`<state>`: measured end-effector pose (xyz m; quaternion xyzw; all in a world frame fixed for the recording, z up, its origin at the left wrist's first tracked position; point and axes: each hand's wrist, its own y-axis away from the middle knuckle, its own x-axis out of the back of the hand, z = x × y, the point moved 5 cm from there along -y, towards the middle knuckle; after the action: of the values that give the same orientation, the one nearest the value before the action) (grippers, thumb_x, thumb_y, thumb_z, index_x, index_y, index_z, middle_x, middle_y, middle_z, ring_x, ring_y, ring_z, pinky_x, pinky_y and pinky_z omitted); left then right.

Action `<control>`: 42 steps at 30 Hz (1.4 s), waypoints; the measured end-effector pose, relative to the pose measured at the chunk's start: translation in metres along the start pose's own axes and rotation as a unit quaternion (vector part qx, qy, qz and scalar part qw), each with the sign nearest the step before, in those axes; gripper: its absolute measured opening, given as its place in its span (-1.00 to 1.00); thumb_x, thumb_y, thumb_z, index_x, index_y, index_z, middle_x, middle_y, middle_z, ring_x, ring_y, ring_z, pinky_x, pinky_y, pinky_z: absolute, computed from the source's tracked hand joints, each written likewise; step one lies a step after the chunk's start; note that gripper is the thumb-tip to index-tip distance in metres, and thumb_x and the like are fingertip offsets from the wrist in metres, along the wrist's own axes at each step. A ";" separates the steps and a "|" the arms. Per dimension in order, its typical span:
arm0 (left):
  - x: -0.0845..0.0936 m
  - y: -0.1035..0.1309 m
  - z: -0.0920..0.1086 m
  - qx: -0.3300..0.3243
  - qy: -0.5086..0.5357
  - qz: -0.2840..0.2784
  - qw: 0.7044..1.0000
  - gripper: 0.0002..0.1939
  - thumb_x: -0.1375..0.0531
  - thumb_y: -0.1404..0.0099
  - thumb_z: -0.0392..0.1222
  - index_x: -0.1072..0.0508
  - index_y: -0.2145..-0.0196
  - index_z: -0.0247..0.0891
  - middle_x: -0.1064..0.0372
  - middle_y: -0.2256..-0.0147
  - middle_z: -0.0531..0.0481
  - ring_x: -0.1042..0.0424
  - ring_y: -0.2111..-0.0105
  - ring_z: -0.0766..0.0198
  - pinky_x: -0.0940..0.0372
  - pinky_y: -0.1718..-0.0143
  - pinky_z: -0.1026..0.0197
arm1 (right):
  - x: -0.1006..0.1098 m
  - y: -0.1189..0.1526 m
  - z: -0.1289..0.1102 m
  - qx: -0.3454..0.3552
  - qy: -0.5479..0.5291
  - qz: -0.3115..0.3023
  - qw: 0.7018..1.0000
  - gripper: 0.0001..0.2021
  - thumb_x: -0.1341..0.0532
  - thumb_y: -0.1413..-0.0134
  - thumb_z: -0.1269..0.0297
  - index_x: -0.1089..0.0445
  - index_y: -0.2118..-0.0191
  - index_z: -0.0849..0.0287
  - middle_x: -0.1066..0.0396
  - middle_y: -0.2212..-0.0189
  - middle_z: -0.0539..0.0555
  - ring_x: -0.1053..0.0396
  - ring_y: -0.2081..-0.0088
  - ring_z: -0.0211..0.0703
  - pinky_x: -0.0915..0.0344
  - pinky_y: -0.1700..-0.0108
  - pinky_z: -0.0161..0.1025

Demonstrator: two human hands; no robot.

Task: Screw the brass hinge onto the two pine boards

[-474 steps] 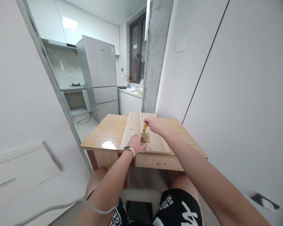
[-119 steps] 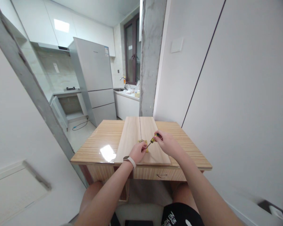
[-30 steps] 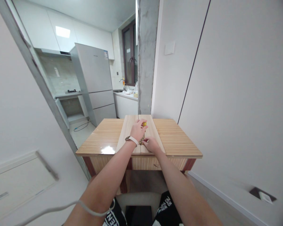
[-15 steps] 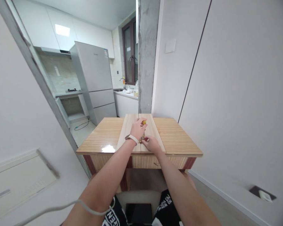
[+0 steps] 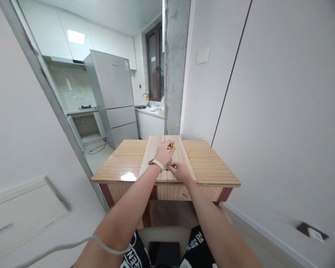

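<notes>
Two pale wooden boards (image 5: 153,150) lie side by side on the table with a narrow seam between them. A brass-coloured hinge (image 5: 167,167) rests at the seam near the boards' front end, partly covered by my fingers. My left hand (image 5: 164,152), a pale-banded watch on its wrist, is closed around what looks like a screwdriver (image 5: 172,145) with a yellow and dark handle, held above the hinge. Its tip is too small to make out. Beside the hinge on the right, my right hand (image 5: 180,171) has thumb and finger pinched together; what they hold is hidden.
The striped wooden table (image 5: 209,163) has a drawer with a handle (image 5: 186,195) in front. A pale cable (image 5: 80,243) crosses my left forearm. Behind the table are a grey pillar (image 5: 174,74), a fridge (image 5: 114,82) and a sink counter (image 5: 149,121).
My right hand's fingertips have shifted slightly right, leaving a little more of the hinge showing. The left hand keeps its hold with only a slight turn.
</notes>
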<state>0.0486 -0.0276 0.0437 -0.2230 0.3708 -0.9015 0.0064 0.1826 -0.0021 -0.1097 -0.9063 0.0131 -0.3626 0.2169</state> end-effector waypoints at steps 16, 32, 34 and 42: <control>0.004 -0.002 -0.005 0.012 0.009 -0.012 1.000 -0.69 -0.19 -0.34 -0.42 -0.53 0.02 -0.19 -0.50 0.11 -0.08 -0.51 0.17 0.24 -0.48 0.07 0.14 | 0.012 -0.004 0.021 -0.090 -0.075 0.074 0.990 -0.71 -0.12 0.07 0.42 -0.50 0.22 0.16 -0.56 0.25 0.12 -0.46 0.21 -0.11 -0.36 0.11 -0.21; 0.006 0.000 -0.009 0.032 -0.003 -0.002 0.999 -0.74 -0.21 -0.34 -0.39 -0.52 0.04 -0.18 -0.52 0.19 -0.02 -0.52 0.23 0.28 -0.45 0.14 0.22 | 0.013 0.005 -0.011 0.004 0.028 0.009 1.000 -0.72 -0.21 -0.07 0.44 -0.63 0.19 0.05 -0.62 0.18 0.08 -0.49 0.03 -0.04 -0.35 -0.11 -0.15; 0.006 0.001 -0.008 0.045 -0.002 -0.008 0.999 -0.76 -0.23 -0.34 -0.36 -0.51 0.05 -0.19 -0.53 0.23 0.00 -0.53 0.26 0.29 -0.46 0.16 0.23 | 0.011 0.004 -0.009 0.006 0.036 0.012 0.999 -0.71 -0.21 -0.06 0.45 -0.63 0.18 0.05 -0.62 0.18 0.08 -0.49 0.02 -0.05 -0.34 -0.12 -0.15; 0.014 -0.001 -0.003 0.014 -0.041 0.038 0.998 -0.91 -0.30 -0.30 -0.30 -0.54 0.21 -0.24 -0.45 0.18 -0.06 -0.48 0.26 0.28 -0.45 0.20 0.22 | -0.001 -0.001 0.005 0.006 0.073 -0.002 0.997 -0.67 -0.16 -0.08 0.52 -0.61 0.15 0.09 -0.60 0.11 0.10 -0.44 -0.05 -0.07 -0.29 -0.15 -0.16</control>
<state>0.0353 -0.0278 0.0479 -0.2454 0.3659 -0.8958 0.0591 0.1847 0.0008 -0.1132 -0.8761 0.0248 -0.4286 0.2196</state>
